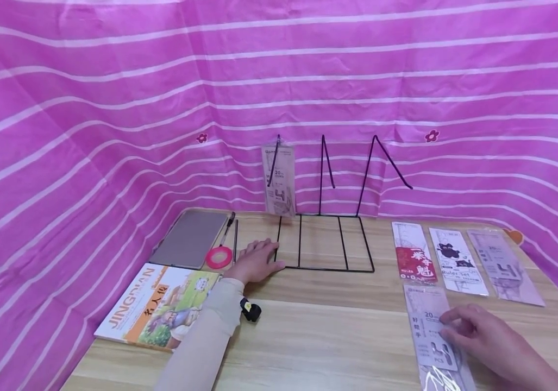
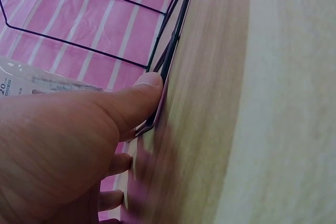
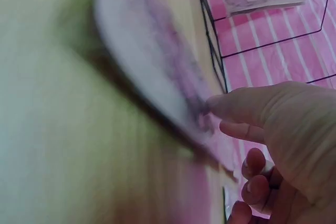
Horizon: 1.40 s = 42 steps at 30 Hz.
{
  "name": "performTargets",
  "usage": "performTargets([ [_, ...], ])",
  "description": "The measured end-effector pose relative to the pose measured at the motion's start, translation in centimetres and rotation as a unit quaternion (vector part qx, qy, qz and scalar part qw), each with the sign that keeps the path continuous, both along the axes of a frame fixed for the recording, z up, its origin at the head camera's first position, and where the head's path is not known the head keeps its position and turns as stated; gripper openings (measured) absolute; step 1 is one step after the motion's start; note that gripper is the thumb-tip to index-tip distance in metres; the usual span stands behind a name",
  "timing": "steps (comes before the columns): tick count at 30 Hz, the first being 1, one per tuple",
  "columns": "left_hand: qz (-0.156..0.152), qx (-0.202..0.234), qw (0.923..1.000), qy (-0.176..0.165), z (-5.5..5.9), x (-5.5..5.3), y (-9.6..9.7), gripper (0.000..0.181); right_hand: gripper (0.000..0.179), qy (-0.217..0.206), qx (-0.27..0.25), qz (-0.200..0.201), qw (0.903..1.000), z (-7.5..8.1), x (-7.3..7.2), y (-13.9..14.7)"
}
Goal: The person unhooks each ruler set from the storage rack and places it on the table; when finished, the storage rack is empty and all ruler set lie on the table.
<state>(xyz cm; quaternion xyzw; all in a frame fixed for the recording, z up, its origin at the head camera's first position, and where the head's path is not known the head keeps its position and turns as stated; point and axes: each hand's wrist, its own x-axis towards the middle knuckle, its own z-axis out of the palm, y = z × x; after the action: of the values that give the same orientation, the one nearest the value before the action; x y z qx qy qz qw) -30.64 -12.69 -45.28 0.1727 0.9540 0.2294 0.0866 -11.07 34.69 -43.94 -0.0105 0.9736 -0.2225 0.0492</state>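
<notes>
My left hand [image 1: 255, 262] is at the front left corner of a black wire rack [image 1: 372, 255], thumb [image 2: 149, 83] on the front wire and fingers around the corner. The rack has three upright hooks; on the left one hangs a clear ruler set packet [image 1: 281, 198]. At the front right my right hand [image 1: 486, 331] pinches the edge of a similar ruler set packet [image 1: 427, 326], marked 20 and 4 PCS. In the right wrist view that packet [image 3: 157, 61] looks bent and blurred, its near edge lifted off the table.
Three more packets lie behind the right hand: a red and white one [image 1: 414, 260], one with black cartoon animals [image 1: 457, 260] and a pinkish one [image 1: 503, 266]. At left are a book [image 1: 137, 304], a grey tablet-like slab [image 1: 190, 239], red tape [image 1: 219, 257] and a pen [image 1: 227, 228].
</notes>
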Motion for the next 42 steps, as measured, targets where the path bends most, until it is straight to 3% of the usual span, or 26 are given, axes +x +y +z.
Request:
performTargets([
  [2,-0.001,0.0,1.0,-0.004,0.0,0.1,-0.1,0.071,0.033,0.003,0.001,-0.002,1.0,0.4,-0.2,-0.3],
  [5,-0.003,0.0,1.0,-0.008,0.1,0.3,-0.1,0.072,0.024,0.063,-0.016,0.003,0.9979,0.9,-0.4,-1.0],
  [9,-0.001,0.001,1.0,-0.002,0.2,0.3,-0.2,0.071,0.013,0.186,-0.039,0.03,0.9814,1.7,-1.3,-2.3],
  [12,-0.002,0.0,1.0,0.002,0.3,0.2,-0.3,0.071,0.014,0.215,-0.047,0.05,0.9741,2.5,-2.2,-3.2],
  [17,-0.004,0.003,1.0,0.001,0.5,0.2,-0.1,0.072,0.019,0.23,-0.07,0.099,0.9657,3.6,-3.9,-4.3],
  [23,-0.002,-0.002,1.0,0.002,0.2,0.2,-0.1,0.072,0.025,0.246,-0.121,0.145,0.9507,4.1,-7.2,-6.6],
  [30,-0.002,0.013,0.9999,0.002,0.3,0.4,-0.2,0.072,0.045,0.194,-0.173,0.157,0.953,5.2,-12.2,-11.6],
  [34,0.003,0.013,0.9999,0.003,0.0,0.5,-0.4,0.07,0.051,0.177,-0.202,0.19,0.9444,5.6,-15.6,-15.6],
  [38,0.01,0.011,0.9999,0.002,-0.3,0.7,-0.5,0.07,0.052,0.181,-0.194,0.232,0.9358,5.3,-19.0,-18.9],
  [42,0.0,0.013,0.9999,0.01,-0.3,0.3,-0.3,0.07,0.055,0.175,-0.158,0.231,0.944,5.3,-21.8,-20.8],
])
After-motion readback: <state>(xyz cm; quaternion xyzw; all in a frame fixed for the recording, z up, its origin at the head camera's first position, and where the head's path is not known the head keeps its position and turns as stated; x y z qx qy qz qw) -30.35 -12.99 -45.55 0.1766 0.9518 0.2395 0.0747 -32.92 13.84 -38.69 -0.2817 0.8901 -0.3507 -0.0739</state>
